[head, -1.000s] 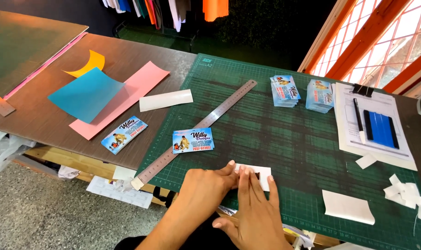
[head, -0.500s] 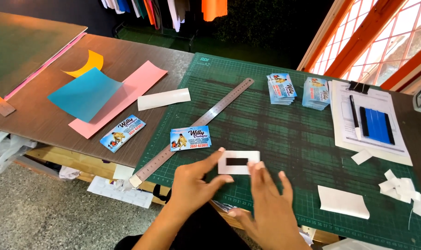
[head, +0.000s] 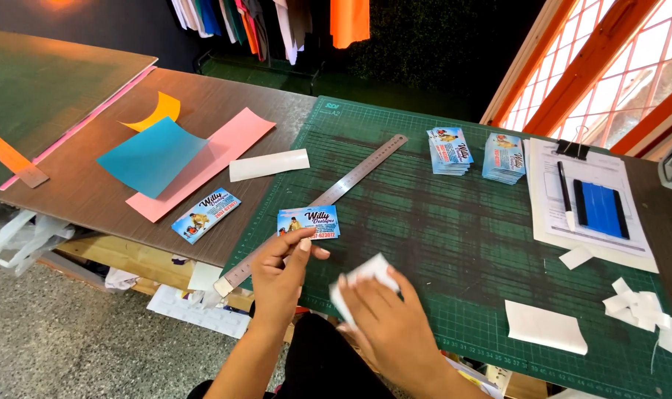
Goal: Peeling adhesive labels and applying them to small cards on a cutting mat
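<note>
On the green cutting mat (head: 454,222), the left hand (head: 277,277) reaches toward a small printed card (head: 308,222), its fingertips touching the card's lower edge. The right hand (head: 388,318) grips a blurred white piece of paper (head: 362,277) just beside it. A steel ruler (head: 328,196) lies diagonally across the mat, passing under the card. Two card stacks (head: 476,154) sit near a clipboard (head: 591,203) holding a pen and a blue squeegee. White scraps (head: 639,307) lie at the right. On the brown table (head: 92,192) rest blue, pink and yellow sheets (head: 173,155) and another card (head: 205,214).
</note>
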